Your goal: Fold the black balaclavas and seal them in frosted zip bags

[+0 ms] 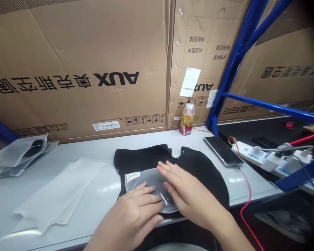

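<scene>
A clear plastic bag (143, 177) with a white label at its upper left corner lies on a black fabric piece (204, 170) near the front edge of the table. My left hand (136, 212) rests flat on the bag's lower left part, fingers stretched out. Over the bag's right side lies my right hand (185, 188), its fingers extended and close together, pointing up and left. Both palms face down, and neither hand grips anything. What is inside the bag is partly hidden by my hands.
White translucent sheets (65, 191) lie to the left, with plastic bags (23, 153) behind them. A drink bottle (187, 119) stands against large cardboard boxes (81, 45). At right are a phone (222, 150) on a red cable, a power strip (253, 153) and a blue rack frame (229, 76).
</scene>
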### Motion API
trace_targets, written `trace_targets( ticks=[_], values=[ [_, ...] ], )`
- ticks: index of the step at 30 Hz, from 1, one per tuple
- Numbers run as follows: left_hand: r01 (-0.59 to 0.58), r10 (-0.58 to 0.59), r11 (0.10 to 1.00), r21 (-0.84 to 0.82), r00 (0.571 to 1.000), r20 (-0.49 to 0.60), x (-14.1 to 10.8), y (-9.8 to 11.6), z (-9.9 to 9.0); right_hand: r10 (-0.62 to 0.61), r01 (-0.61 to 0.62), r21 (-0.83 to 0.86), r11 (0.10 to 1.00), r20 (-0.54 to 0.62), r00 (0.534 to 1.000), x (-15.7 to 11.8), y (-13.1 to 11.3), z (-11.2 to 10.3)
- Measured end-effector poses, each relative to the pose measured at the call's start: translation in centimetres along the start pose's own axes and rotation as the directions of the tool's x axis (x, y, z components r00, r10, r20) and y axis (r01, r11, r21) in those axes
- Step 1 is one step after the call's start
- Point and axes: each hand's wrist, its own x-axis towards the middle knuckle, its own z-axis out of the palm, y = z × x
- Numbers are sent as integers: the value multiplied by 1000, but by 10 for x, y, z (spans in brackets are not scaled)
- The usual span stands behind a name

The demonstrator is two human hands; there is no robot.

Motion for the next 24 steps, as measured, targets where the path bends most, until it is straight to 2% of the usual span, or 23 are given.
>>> trace_targets(
  ticks=[2,3,5,7,11,14,17,20,22,24],
  values=[
    [131,-128,988,-87,991,32,-2,-3,7,-19,22,-26,999,85,996,1,1,8],
    [221,-221,972,-75,975,18,-4,-5,12,-16,21,-38,999,115,993,3,0,13],
    [393,-392,919,15,919,-44,-9,-10,26,5,6,-67,998,164,986,5,-3,24],
    [468,-461,875,121,884,-82,-12,-15,44,50,-30,-96,995,205,977,7,-5,33],
    [440,-426,868,231,898,-112,-17,-20,76,101,-75,-121,990,228,968,7,-5,42],
    [434,-416,865,251,901,-123,-20,-19,82,100,-76,-111,991,225,969,5,-3,43],
    [425,-412,868,255,905,-107,-23,-17,76,86,-74,-59,995,225,971,2,1,41],
    [374,-369,891,258,927,-69,-23,-14,62,43,-75,126,989,235,971,0,11,32],
    [272,-283,925,264,959,3,-22,-12,50,49,-121,308,944,230,972,-1,21,22],
    [127,-150,955,269,986,68,-19,-11,40,125,-188,450,873,165,978,-1,33,13]
  ],
)
